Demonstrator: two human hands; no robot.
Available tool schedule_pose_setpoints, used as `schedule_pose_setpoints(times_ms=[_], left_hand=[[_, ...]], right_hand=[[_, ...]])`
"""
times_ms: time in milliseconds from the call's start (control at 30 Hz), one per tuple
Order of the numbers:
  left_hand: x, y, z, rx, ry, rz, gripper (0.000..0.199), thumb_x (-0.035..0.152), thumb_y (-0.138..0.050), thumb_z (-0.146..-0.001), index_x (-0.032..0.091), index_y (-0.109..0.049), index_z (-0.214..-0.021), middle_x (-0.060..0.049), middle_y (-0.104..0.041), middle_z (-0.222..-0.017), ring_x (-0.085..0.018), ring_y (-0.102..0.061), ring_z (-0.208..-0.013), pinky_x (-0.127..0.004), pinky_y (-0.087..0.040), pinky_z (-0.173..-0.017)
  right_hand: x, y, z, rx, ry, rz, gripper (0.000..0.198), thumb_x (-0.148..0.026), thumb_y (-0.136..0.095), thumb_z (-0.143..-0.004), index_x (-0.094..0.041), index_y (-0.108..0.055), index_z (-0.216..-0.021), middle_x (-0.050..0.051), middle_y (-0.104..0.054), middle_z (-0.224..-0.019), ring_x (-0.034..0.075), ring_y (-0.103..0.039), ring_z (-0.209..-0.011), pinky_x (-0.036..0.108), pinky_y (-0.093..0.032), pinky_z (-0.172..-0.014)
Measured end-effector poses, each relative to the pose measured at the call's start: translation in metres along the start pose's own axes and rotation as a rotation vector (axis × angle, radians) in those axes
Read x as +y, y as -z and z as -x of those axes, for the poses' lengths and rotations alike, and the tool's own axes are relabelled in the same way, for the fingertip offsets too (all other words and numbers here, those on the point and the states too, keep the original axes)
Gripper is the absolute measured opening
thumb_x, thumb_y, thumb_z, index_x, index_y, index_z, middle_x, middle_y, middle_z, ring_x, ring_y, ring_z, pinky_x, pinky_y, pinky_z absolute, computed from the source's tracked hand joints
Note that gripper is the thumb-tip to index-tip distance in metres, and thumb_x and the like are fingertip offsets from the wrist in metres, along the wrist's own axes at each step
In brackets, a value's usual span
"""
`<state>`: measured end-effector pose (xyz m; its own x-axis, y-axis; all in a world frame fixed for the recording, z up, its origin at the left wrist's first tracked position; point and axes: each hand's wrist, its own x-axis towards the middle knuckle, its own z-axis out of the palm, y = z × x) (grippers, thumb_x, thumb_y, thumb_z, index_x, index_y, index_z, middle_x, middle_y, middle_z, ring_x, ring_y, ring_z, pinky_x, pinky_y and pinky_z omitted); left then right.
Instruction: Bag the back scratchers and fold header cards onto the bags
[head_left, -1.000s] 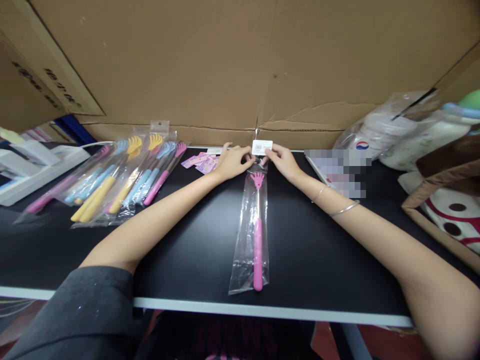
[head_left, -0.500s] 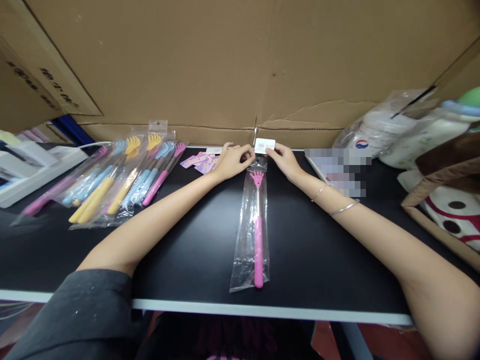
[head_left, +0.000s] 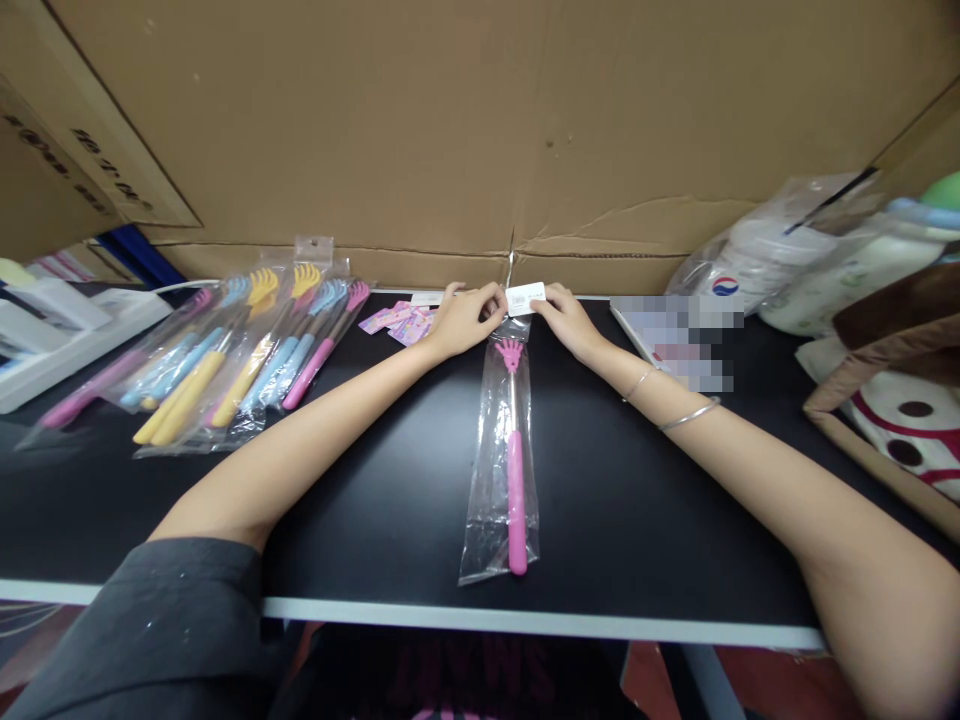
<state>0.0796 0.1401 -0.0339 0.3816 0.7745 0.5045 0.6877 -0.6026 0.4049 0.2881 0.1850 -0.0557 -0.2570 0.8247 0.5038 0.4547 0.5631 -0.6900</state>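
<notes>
A pink back scratcher (head_left: 516, 480) lies lengthwise in a clear plastic bag (head_left: 487, 500), its hand-shaped head pointing away from me. Just above the bag's top is a small white card (head_left: 526, 298) with a printed barcode, tilted slightly. My right hand (head_left: 567, 318) pinches this card at its right edge between thumb and fingers. At the card's left side, my left hand (head_left: 469, 320) is closed with thumb and forefinger together; whether it grips the card's edge or the bag is hidden. Beside the left hand lie several pink and purple printed cards (head_left: 409, 325).
Several bagged back scratchers (head_left: 247, 360) in pink, blue and yellow lie at the left, near a white plastic object (head_left: 82, 345). Cardboard (head_left: 480, 130) walls the back of the black table (head_left: 637, 530). At the right stand a bagged white tub (head_left: 772, 260) and a brown-handled bag (head_left: 900, 420).
The white card has tilted and come slightly lower between my hands. The bagged back scratcher's head end has shifted a little to the left. Both hands stay nearly in place.
</notes>
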Motion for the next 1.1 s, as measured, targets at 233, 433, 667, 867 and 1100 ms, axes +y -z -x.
schedule_pose_setpoints(times_ms=[233,433,667,867,1100], left_hand=[[-0.0013,-0.0003,0.0003,-0.001,-0.008,0.001,0.013,0.028,-0.047,-0.091,0.021,-0.058,-0.094,0.003,-0.070,-0.083,-0.016,-0.065,-0.084,-0.042,-0.026,-0.110],[-0.0044,-0.0019,-0.0004,0.001,-0.026,0.021,0.013,0.028,-0.047,-0.091,0.021,-0.057,-0.095,0.003,-0.069,-0.083,-0.016,-0.065,-0.084,-0.040,-0.029,-0.108],[-0.0069,-0.0020,-0.0012,-0.013,-0.085,0.104,0.013,0.028,-0.046,-0.094,0.021,-0.056,-0.096,0.001,-0.070,-0.080,-0.015,-0.066,-0.077,-0.028,-0.044,-0.081],[-0.0076,-0.0027,-0.0009,-0.033,-0.076,0.087,0.012,0.029,-0.046,-0.095,0.021,-0.054,-0.099,-0.001,-0.070,-0.085,-0.016,-0.066,-0.080,-0.026,-0.044,-0.075],[-0.0072,-0.0030,-0.0007,-0.036,-0.075,0.068,0.013,0.029,-0.047,-0.095,0.021,-0.056,-0.099,-0.001,-0.069,-0.086,-0.016,-0.066,-0.082,-0.026,-0.043,-0.075]], right_hand=[[0.0006,-0.0005,-0.0012,-0.041,-0.012,-0.004,0.024,-0.037,-0.054,-0.092,-0.024,-0.067,-0.076,0.005,-0.063,-0.086,0.027,-0.054,-0.095,0.049,-0.038,-0.098],[-0.0027,-0.0008,0.0006,-0.059,-0.014,-0.013,0.036,-0.045,-0.048,-0.097,-0.024,-0.063,-0.072,0.004,-0.063,-0.078,0.025,-0.053,-0.087,0.044,-0.040,-0.092],[-0.0047,-0.0016,0.0010,-0.057,0.035,-0.019,0.022,-0.042,-0.059,-0.089,-0.024,-0.065,-0.078,0.002,-0.067,-0.082,0.024,-0.056,-0.085,0.043,-0.039,-0.093],[-0.0027,-0.0035,0.0016,-0.037,0.043,-0.055,0.018,-0.039,-0.064,-0.081,-0.024,-0.060,-0.089,0.004,-0.065,-0.090,0.023,-0.058,-0.088,0.039,-0.044,-0.084],[-0.0075,0.0008,0.0035,0.000,0.047,-0.020,0.020,-0.041,-0.060,-0.083,-0.023,-0.061,-0.076,0.002,-0.059,-0.076,0.022,-0.053,-0.082,0.040,-0.042,-0.086]])
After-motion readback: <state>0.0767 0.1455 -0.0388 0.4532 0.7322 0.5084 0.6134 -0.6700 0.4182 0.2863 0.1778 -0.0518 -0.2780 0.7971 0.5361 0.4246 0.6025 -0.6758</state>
